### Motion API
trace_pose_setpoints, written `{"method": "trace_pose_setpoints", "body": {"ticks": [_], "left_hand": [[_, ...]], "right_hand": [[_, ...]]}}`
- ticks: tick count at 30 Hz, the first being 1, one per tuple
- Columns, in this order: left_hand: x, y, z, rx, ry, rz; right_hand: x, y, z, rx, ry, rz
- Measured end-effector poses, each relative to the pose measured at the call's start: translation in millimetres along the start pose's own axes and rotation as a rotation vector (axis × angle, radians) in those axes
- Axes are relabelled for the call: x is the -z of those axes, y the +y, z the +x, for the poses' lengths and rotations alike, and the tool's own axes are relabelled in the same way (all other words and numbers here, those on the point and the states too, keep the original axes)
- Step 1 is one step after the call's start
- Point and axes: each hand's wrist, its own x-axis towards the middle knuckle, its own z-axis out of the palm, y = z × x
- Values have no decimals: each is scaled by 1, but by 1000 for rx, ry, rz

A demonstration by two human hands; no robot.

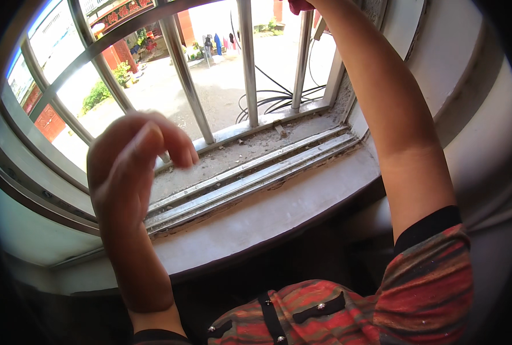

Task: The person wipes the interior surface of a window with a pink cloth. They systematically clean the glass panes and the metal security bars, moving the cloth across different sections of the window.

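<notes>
My left hand is raised in front of the window's metal bars, its fingers curled and blurred, with nothing seen in it. My right arm reaches up past the top edge of the picture, so my right hand is out of view. A bit of dark pink cloth shows at the top, by the right wrist. Below the bars runs a sliding-window track of metal, dusty and with grit along it. The window sill lies nearer to me.
Metal window frames curve along the left. Black cables lie coiled outside, behind the bars. A pale curtain or wall stands at the right. Beyond the bars is a sunlit yard with plants and hanging clothes.
</notes>
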Motion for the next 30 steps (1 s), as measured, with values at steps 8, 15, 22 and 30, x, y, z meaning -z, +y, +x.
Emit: {"method": "trace_pose_setpoints", "body": {"ticks": [8, 15, 22, 30], "left_hand": [[-47, 45, -44, -95, -594, -327], [-40, 46, -38, -93, -589, -361], [-28, 48, -38, -96, -579, -389], [-22, 55, -39, -82, -596, -387]], "right_hand": [[0, 40, 33, 134, 40, 144], [-9, 30, 24, 113, 67, 26], [-9, 3, -16, 22, -2, 25], [-10, -7, -9, 19, -7, -38]]}}
